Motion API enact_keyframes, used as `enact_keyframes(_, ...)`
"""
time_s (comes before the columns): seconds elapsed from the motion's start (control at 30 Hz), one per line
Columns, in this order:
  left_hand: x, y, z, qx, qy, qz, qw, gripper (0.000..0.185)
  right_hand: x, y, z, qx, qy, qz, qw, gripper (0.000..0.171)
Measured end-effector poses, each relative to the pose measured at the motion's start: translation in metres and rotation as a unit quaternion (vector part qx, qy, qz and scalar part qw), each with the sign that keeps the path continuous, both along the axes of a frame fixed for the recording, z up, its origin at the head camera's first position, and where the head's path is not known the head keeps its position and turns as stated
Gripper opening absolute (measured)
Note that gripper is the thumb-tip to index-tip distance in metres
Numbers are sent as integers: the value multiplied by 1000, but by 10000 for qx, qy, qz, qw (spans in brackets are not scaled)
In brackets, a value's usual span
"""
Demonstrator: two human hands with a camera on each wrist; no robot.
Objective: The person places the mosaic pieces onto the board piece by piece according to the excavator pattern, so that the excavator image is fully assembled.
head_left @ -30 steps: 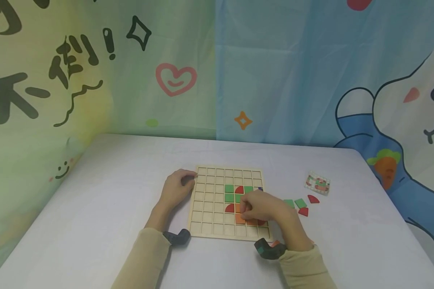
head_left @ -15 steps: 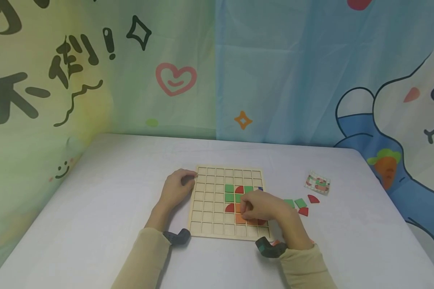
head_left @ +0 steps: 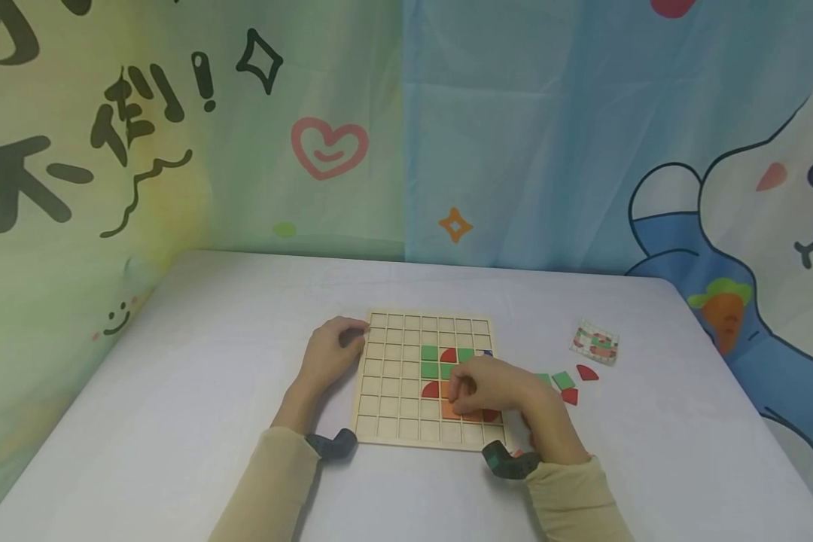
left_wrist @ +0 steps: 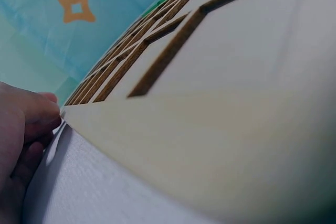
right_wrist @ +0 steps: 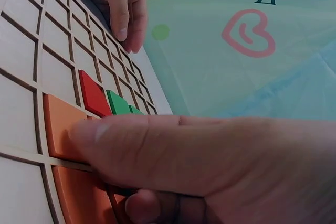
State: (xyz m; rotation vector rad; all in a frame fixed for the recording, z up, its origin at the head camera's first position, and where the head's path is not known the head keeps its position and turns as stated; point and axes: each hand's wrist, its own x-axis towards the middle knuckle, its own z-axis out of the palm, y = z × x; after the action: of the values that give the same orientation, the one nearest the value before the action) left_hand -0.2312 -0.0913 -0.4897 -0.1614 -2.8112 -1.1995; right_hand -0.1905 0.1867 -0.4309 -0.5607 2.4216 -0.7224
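A wooden grid board (head_left: 389, 388) lies on the white table. Green squares (head_left: 430, 362), red quarter-round pieces (head_left: 430, 389) and orange square tiles sit in its cells. My right hand (head_left: 491, 385) is over the board with fingers bent; the thumb tip rests on an orange tile (right_wrist: 65, 127) that lies flat in its cell. The index fingertip is hidden behind the thumb in the right wrist view. At the board's far left corner my left hand (head_left: 330, 352) touches the edge with its fingertips (left_wrist: 50, 108), fingers loosely bent.
Right of the board lie loose green tiles (head_left: 564, 380) and red quarter-round pieces (head_left: 587, 373). A small patterned card (head_left: 595, 344) sits farther back. A printed curtain (head_left: 515, 135) hangs behind the table. Part of a blue piece (head_left: 488, 353) shows past my right hand.
My right wrist has shifted very slightly to the right and away from me; its fingers stay at the orange tiles. The left hand and board have not visibly moved.
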Motion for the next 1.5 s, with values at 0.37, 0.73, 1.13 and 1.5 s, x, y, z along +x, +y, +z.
enact_keyframes(0.37,1,0,1,21,-8,23,10000,26,-3,12,2,-345,103,230,9991,12)
enact_keyframes(0.73,0,-1,1,67,33,-26,10000,26,-6,107,11,-100,670,-1769,9819,31)
enact_keyframes(1.13,0,-1,0,85,18,-33,10000,26,7,179,-15,505,61,-2959,9539,59)
enact_keyframes(1.5,-1,0,-3,41,-66,39,10000,27,6,176,-21,520,322,-3002,9519,44)
